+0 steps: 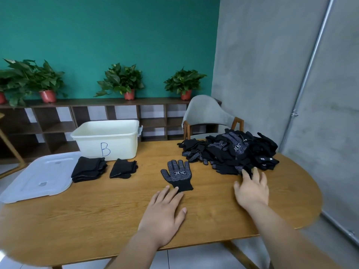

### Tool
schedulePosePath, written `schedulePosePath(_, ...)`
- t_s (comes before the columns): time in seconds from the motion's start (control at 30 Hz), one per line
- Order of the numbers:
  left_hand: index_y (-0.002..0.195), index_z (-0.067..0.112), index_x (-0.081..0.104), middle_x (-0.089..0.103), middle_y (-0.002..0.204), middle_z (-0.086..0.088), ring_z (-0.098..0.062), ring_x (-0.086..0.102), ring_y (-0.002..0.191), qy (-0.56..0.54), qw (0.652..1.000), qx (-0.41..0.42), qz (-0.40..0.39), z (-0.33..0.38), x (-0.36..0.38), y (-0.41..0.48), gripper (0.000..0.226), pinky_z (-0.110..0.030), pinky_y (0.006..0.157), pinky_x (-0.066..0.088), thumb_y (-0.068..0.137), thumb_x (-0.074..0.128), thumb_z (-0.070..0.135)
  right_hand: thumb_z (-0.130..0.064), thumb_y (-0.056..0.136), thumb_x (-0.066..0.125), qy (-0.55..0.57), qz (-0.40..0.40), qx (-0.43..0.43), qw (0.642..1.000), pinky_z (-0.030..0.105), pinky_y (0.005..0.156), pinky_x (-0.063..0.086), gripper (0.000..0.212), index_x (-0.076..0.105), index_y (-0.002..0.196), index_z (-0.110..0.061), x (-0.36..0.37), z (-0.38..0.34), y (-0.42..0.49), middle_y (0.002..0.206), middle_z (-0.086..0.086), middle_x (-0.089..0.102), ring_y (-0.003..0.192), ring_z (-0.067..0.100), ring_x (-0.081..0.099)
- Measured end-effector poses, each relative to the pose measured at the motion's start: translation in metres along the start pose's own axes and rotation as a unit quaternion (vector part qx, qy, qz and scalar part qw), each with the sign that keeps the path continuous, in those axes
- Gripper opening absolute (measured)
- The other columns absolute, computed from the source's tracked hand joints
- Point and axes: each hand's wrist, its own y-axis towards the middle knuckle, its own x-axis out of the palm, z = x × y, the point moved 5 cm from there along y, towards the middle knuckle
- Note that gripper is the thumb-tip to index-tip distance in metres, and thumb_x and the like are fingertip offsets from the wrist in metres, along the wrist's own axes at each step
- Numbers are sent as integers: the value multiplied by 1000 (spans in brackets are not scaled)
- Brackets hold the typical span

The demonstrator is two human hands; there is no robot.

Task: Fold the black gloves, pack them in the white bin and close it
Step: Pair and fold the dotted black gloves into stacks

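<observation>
Black knit, surely soft, light, grippy-dotted: the glove (176, 174) lies flat at twelve o'clock. My left hand (165, 208), fingers straight, touches its cuff, where I'd pinch; my right hand (252, 191), relaxed, meets the pile (233, 150) at two o'clock

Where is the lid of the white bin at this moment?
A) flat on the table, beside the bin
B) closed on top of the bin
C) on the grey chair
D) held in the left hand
A: the lid lies flat on the table beside the bin, whose top is open.
</observation>
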Motion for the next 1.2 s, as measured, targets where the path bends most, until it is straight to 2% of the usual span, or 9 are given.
schedulePosePath(0.23, 165, 36, 26, 29, 166, 18, -14, 9, 158, 6, 999, -33, 14, -3, 0, 3, 64, -38, 131, 8, 108, 16, 64, -33, 104, 47, -86, 77, -185, 976, 40, 109, 44, 48, 54, 151, -24, -23, -29, 0, 149, -6, 51, 137, 21, 45)
schedulePosePath(0.4, 164, 30, 29, 34, 161, 12, -20, 21, 151, 45, 997, -62, 16, -3, -4, -1, 67, -39, 128, 16, 107, 16, 61, -33, 106, 50, 21, 41, -271, 962, 34, 91, 54, 33, 68, 133, -30, -39, -80, -24, 131, -14, 60, 119, 13, 56)
schedulePosePath(0.6, 160, 28, 41, 38, 154, 12, -21, 30, 140, 70, 995, -70, 2, -8, -15, -9, 62, -38, 122, 22, 106, 20, 51, -27, 103, 60, 247, 14, -261, 933, 31, 94, 53, 23, 79, 114, -34, -93, -139, -28, 117, -12, 70, 102, 9, 65)
schedulePosePath(0.8, 156, 32, 45, 40, 149, 14, -21, 35, 132, 78, 991, -106, 6, -47, -27, -35, 62, -37, 117, 28, 101, 21, 48, -19, 102, 54, 492, 8, -154, 857, 37, 58, 55, 35, 77, 115, -41, -116, -144, -33, 76, 2, 71, 58, 19, 56)
schedulePosePath(0.87, 157, 32, 44, 39, 150, 16, -20, 35, 130, 73, 990, -117, 13, -52, -28, -44, 71, -36, 116, 29, 96, 13, 50, -20, 101, 52, 446, 26, -111, 888, 32, 64, 51, 35, 77, 118, -37, -93, -126, -33, 73, -4, 70, 63, 18, 59)
schedulePosePath(0.93, 157, 32, 44, 38, 151, 16, -20, 34, 130, 66, 990, -126, 21, -53, -29, -51, 74, -36, 116, 29, 94, 9, 51, -28, 101, 49, 295, -2, -82, 952, 36, 88, 54, 34, 75, 123, -32, -55, -104, -37, 104, 1, 77, 97, 28, 67)
schedulePosePath(1.0, 157, 30, 43, 37, 151, 14, -20, 33, 131, 60, 990, -129, 24, -53, -29, -54, 64, -36, 117, 28, 101, 18, 47, -38, 103, 45, 117, -67, -63, 989, 40, 101, 49, 36, 70, 128, -33, -15, -85, -56, 127, 6, 69, 122, 34, 55)
schedulePosePath(1.1, 158, 29, 43, 37, 151, 13, -20, 32, 132, 53, 990, -126, 30, -53, -29, -54, 57, -36, 118, 28, 106, 26, 45, -51, 104, 40, -83, -39, -90, 992, 41, 99, 43, 42, 61, 138, -38, 17, -70, -88, 132, 1, 51, 124, 27, 42)
schedulePosePath(1.2, 158, 28, 45, 39, 151, 13, -19, 32, 133, 45, 991, -122, 36, -54, -27, -55, 58, -36, 118, 29, 106, 25, 45, -50, 101, 48, -122, 46, -139, 982, 42, 93, 42, 34, 71, 122, -35, 24, -72, -104, 121, 1, 51, 116, 27, 41)
